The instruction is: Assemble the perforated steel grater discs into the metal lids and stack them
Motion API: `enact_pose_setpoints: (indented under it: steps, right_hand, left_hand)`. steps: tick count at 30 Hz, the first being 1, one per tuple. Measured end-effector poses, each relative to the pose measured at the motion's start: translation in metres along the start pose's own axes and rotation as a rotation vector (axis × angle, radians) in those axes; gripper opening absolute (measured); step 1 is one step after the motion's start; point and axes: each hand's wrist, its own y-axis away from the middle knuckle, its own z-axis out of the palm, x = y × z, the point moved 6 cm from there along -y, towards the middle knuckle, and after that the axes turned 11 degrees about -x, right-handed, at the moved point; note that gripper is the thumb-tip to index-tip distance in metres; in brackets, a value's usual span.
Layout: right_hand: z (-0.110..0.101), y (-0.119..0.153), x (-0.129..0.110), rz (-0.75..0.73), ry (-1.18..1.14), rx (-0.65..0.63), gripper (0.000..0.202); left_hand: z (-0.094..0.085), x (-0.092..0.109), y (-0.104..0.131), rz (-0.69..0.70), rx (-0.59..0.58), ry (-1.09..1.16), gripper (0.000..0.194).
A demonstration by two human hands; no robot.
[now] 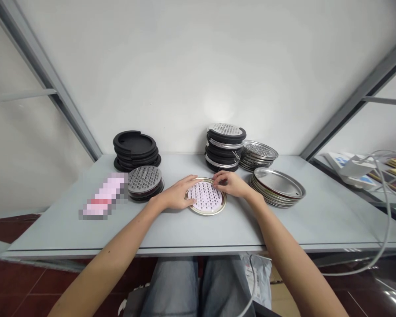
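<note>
In front of me a round grater plate (205, 197) with a pinkish-white perforated face lies within the rim of a shallow round metal dish (208, 213). My left hand (178, 193) holds its left side, with the thumb on the near part and the fingers over the far rim. At the far right edge, the fingertips of my right hand (231, 184) are pinched together; whatever is between them is too small to make out. A stack of metal dishes (279, 182) stands to the right of my right hand. Dark grater discs (145, 179) are piled left of my left hand.
Black rings (135, 147) are stacked at the back left. A tall pile of black rings and perforated discs (225, 147) stands at the back centre, with more grater discs (259, 152) beside it. A blurred pink item (105, 196) lies left. A white cable (387, 220) hangs at the right.
</note>
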Motion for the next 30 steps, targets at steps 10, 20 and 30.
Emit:
enact_pose_setpoints:
  steps: [10, 20, 30]
  right_hand:
    - [0.005, 0.001, 0.001, 0.010, -0.111, -0.015, 0.042]
    - [0.000, 0.002, -0.005, -0.023, 0.000, 0.059, 0.036]
    - [-0.015, 0.006, -0.006, -0.051, -0.097, 0.307, 0.029]
  left_hand:
    - [0.002, -0.003, 0.000, 0.018, 0.038, -0.020, 0.077]
    - [0.000, -0.001, 0.000, 0.001, 0.047, -0.007, 0.077]
    - [-0.015, -0.002, 0.002, -0.079, 0.248, -0.103, 0.058]
